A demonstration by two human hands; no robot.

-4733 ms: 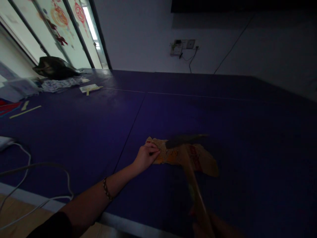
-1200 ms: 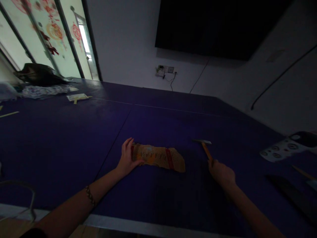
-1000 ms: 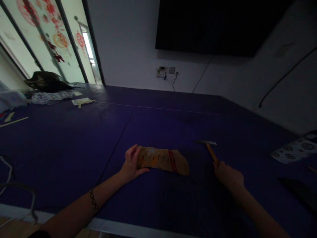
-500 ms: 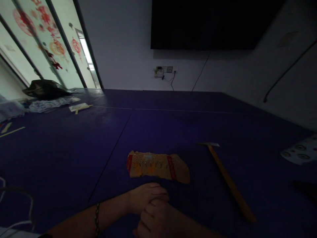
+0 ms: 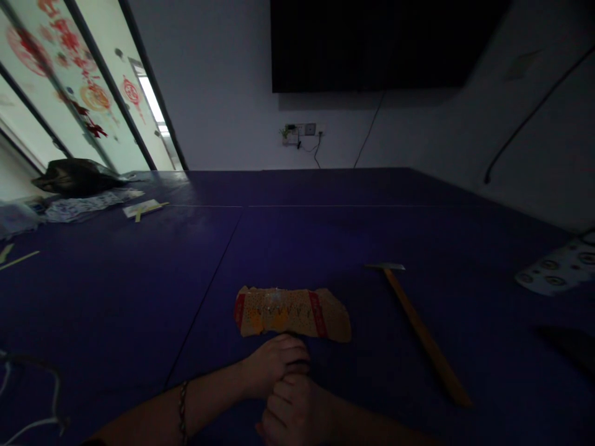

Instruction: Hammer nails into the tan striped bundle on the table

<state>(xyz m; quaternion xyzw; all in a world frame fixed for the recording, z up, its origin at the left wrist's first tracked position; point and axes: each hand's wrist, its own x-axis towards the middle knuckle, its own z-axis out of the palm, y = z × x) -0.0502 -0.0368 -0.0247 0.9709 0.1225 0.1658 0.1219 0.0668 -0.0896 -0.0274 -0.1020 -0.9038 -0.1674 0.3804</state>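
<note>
My left hand (image 5: pixel 277 361) rests on the table with its fingers curled together, and a braided bracelet circles that wrist. Against it lies my right hand (image 5: pixel 297 409), closed in a fist. Nothing shows in either hand. Just beyond the knuckles is a torn piece of brown cardboard (image 5: pixel 292 311) with red bands and a row of several thin, dark, nail-like pieces across it. To the right lies a hammer (image 5: pixel 421 328) with a long wooden handle, its narrow metal head pointing away from me.
The table (image 5: pixel 297 235) has a dark purple-blue surface with seams. A black bag (image 5: pixel 74 178) and papers lie at far left, a white cable (image 5: pixel 56 396) at near left. A patterned white object (image 5: pixel 553 272) and a dark object (image 5: pixel 569 347) are at right. A screen (image 5: pixel 385 43) hangs on the wall.
The view has shifted slightly, so the table items appear a little further left. My hands stay together, with the left one appearing slightly nearer the cardboard.
</note>
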